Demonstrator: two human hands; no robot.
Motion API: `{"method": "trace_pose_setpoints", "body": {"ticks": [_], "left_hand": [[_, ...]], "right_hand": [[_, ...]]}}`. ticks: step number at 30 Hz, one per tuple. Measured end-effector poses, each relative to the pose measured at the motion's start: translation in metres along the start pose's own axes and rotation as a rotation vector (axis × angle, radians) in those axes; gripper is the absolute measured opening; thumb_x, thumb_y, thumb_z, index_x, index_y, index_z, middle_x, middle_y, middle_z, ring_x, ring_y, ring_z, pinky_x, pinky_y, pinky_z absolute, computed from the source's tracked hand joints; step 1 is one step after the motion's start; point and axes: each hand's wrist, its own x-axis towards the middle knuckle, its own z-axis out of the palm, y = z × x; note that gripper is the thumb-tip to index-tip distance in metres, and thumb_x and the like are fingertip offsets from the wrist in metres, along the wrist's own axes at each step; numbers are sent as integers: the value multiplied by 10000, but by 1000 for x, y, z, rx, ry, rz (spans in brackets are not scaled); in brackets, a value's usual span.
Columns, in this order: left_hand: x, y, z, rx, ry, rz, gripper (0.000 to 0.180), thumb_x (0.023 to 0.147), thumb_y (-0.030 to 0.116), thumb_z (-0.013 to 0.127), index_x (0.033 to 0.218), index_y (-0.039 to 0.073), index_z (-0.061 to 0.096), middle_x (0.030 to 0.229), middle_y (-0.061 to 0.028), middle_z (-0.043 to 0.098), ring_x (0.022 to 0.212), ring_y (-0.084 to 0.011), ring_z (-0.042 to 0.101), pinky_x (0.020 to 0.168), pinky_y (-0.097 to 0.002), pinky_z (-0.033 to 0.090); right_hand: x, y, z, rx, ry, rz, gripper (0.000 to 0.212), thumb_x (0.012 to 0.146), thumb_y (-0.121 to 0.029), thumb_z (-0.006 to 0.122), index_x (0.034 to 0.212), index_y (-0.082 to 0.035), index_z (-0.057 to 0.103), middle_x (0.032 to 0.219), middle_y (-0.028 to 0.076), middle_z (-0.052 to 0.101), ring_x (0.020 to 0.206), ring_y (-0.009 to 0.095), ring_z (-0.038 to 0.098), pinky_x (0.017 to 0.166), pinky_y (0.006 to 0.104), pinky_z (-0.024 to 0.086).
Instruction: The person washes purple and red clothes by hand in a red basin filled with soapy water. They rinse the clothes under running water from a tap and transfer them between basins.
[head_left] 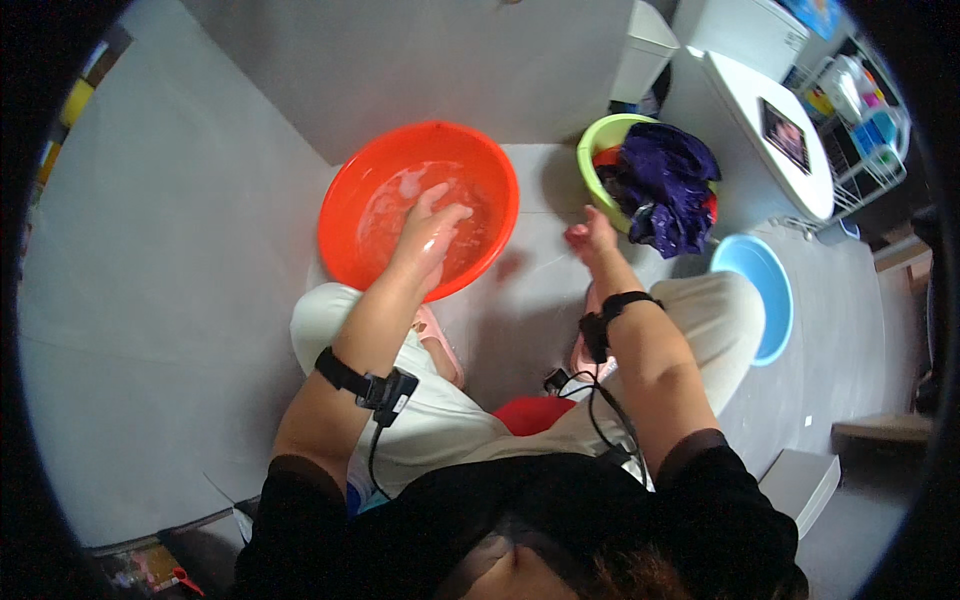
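My left hand hangs over the orange basin of soapy water, wet, fingers loosely apart, holding nothing. My right hand hovers above the grey floor between the orange basin and a green basin, fingers curled with nothing visible in them. The green basin holds a heap of dark purple cloth with some red fabric under it. Black straps with cables are on both wrists.
A light blue basin lies on the floor to my right. A white table with a tablet stands behind it, next to a wire rack. A white box sits at lower right. I squat on a red stool.
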Motion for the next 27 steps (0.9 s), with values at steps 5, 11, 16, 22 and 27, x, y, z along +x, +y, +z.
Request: {"method": "trace_pose_setpoints", "body": {"ticks": [5,11,16,22,27], "left_hand": [[16,-23,21,-1,-217,-249,494,845,157,644,1300,55,479,1169,-87,546,1028,-176,545,841,-324,461],[13,-41,51,416,-470,-100,562,835,317,673,1298,62,483,1233,-200,442,1155,-291,461,968,-392,411],[18,-38,52,475,-468,-110,521,840,308,649,1271,57,499,1259,-197,409,1139,-306,467,986,-399,403],[23,-53,47,481,-460,-121,544,840,309,646,1280,27,492,1273,-198,417,1139,-278,469,970,-369,414],[30,-75,37,398,-335,-374,609,830,321,665,1323,23,469,1269,-189,464,1110,-261,501,936,-356,432]], "right_hand": [[70,-24,-25,-4,41,6,483,896,-313,597,1256,-69,385,549,88,470,429,235,472,442,357,451],[121,-44,-49,20,-97,-1,340,974,-329,407,1029,-8,508,695,68,497,430,200,436,502,357,457],[146,-49,-51,53,108,-99,407,947,-370,474,1012,28,537,871,154,593,594,247,553,620,364,563],[184,-46,-63,144,140,-73,398,974,-297,464,1086,84,495,925,181,566,755,278,590,638,324,582],[217,-41,-79,186,138,-86,303,979,-173,447,1105,100,482,912,169,557,769,275,596,658,317,588]]}}
